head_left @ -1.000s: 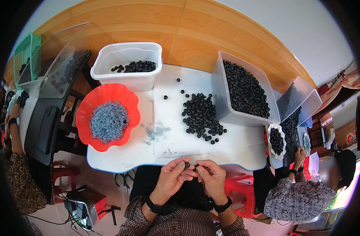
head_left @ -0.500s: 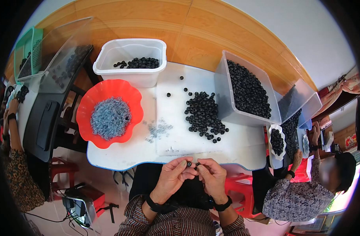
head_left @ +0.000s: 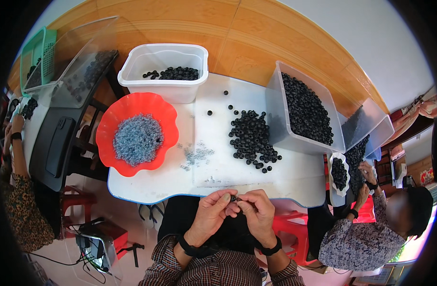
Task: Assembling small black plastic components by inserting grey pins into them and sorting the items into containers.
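Between thumb and fingers of my left hand (head_left: 210, 212) is a small round black piece (head_left: 233, 198) with a hole in it, like a bead. My right hand (head_left: 257, 214) is closed in a pinch right beside it, fingertips meeting the left ones; what lies in its grip is hidden. Both hands are over my lap, just off the table's front edge. A pile of like black pieces (head_left: 251, 138) lies on the white table (head_left: 228, 181). At left on the table, a red scalloped bowl (head_left: 106, 131) holds many tiny clear bluish pieces (head_left: 138, 139).
A white tub (head_left: 163, 86) with some black pieces stands at the back left. A clear bin (head_left: 278, 114) full of them is at the back right. Small clear bits (head_left: 197, 155) are scattered mid-table. People work at both sides, one in a patterned shirt (head_left: 361, 243) on the right.
My fingertips have drawn closer together around the black piece, which has turned a little. The view has shifted slightly. The right-hand person's hands have moved upward at the black pieces.
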The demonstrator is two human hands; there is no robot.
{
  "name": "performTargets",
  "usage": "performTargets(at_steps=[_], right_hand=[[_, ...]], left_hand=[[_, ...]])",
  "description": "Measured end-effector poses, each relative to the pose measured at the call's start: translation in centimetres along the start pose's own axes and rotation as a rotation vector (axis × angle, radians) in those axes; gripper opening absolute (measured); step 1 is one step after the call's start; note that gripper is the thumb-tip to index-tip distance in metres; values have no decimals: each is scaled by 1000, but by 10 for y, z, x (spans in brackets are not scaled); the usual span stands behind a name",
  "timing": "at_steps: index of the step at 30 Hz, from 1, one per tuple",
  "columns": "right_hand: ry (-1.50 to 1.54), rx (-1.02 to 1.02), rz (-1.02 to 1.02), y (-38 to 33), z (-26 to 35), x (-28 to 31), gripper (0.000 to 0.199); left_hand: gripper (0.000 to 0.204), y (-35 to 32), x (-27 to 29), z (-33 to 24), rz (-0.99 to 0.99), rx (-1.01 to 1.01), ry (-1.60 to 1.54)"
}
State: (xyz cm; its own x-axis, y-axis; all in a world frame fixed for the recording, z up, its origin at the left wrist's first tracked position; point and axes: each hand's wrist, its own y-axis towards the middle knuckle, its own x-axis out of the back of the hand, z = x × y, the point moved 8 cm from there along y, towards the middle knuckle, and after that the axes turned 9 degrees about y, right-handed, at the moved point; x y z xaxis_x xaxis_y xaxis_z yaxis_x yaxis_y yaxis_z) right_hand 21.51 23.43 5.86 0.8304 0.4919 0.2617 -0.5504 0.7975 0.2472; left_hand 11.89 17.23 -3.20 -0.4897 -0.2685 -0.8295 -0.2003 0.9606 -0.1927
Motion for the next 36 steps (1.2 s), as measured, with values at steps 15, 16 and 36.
performTargets(at_steps=[15, 16, 36], right_hand=[[-92, 75, 3, -1, 5, -1, 15], [-84, 68, -5, -1, 4, -1, 15], [-303, 217, 128, 6, 22, -3, 18]], left_hand=[[24, 0, 3, 0, -41, -52, 128], [24, 0, 3, 0, -40, -61, 124], [23, -2, 1, -2, -44, -60, 257]])
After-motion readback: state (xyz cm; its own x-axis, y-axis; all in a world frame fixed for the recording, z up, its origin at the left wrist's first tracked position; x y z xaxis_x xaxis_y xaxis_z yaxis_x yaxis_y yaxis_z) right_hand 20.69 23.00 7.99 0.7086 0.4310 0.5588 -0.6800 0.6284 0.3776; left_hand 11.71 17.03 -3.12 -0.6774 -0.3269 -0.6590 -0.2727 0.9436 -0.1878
